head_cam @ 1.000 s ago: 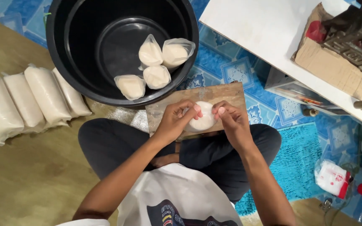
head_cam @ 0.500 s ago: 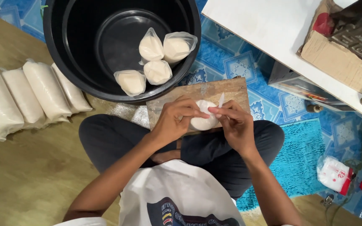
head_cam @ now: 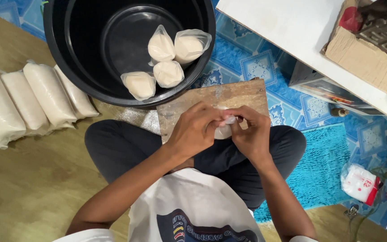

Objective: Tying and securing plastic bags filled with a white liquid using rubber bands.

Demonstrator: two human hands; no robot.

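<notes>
Pinching a small white bag [head_cam: 224, 130], both hands' fingers [head_cam: 229, 117] hover over the wooden board [head_cam: 242, 96] beside the tub's rim [head_cam: 175, 94]

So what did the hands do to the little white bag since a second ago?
Both hands closed in on the small bag over the wooden board. The left hand now covers most of it, and the right hand pinches its top; before, it lay open to view between the fingers. The four bags in the black tub and the long bags on the floor stayed put.
</notes>
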